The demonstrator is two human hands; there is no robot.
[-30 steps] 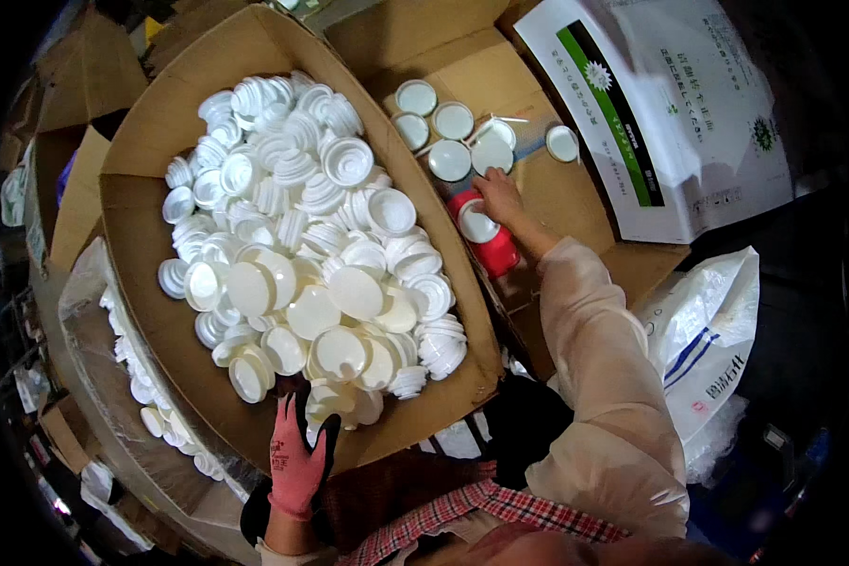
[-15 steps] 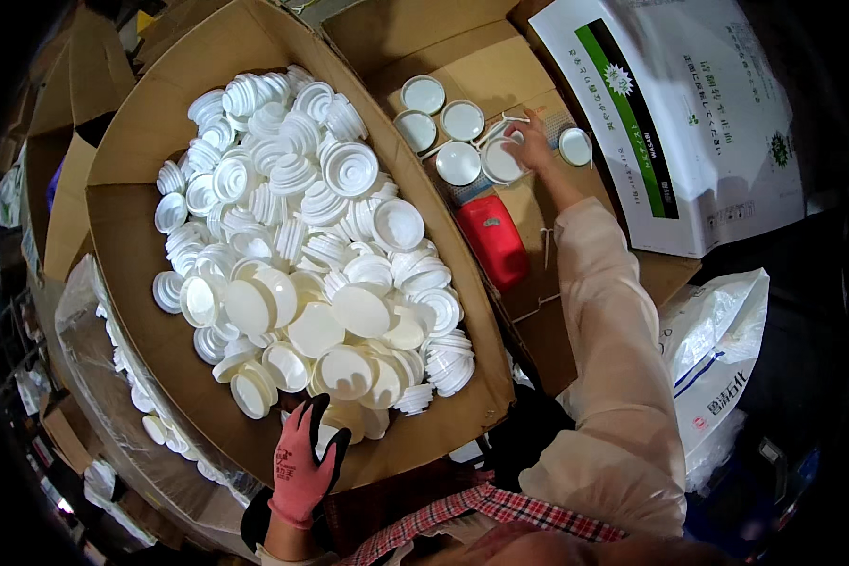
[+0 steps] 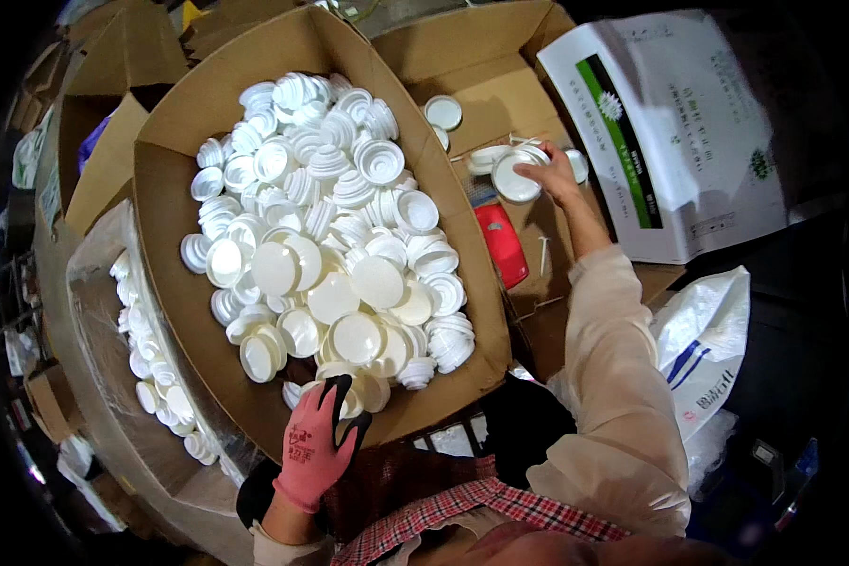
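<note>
A large cardboard box (image 3: 172, 226) holds a heap of round white plastic lids (image 3: 330, 162), ribbed ones farther off and smooth, flatter ones nearer. My left hand (image 3: 319, 443) wears a pink glove with black fingertips. Its thumb and fingers are apart at the box's near edge, close to the nearest lids; whether they touch is unclear. My bare right hand (image 3: 558, 175) pinches a round white lid (image 3: 516, 179) above a smaller open carton (image 3: 481, 57). Tilted lids (image 3: 486, 158) are right beside it, partly hidden, and another lid (image 3: 443, 112) lies farther back.
In the carton are a red object (image 3: 502, 245) and a thin white T-shaped piece (image 3: 543, 255). A white printed box (image 3: 703, 141) stands to the right, with a white plastic bag (image 3: 693, 349) nearer me. At left, a plastic-lined container (image 3: 99, 292) holds more white lids.
My right hand has gripped a lid that lay flat and lifted it, with neighbouring lids now tilted and bunched. My left hand stays at the box edge. The whole view has shifted slightly.
</note>
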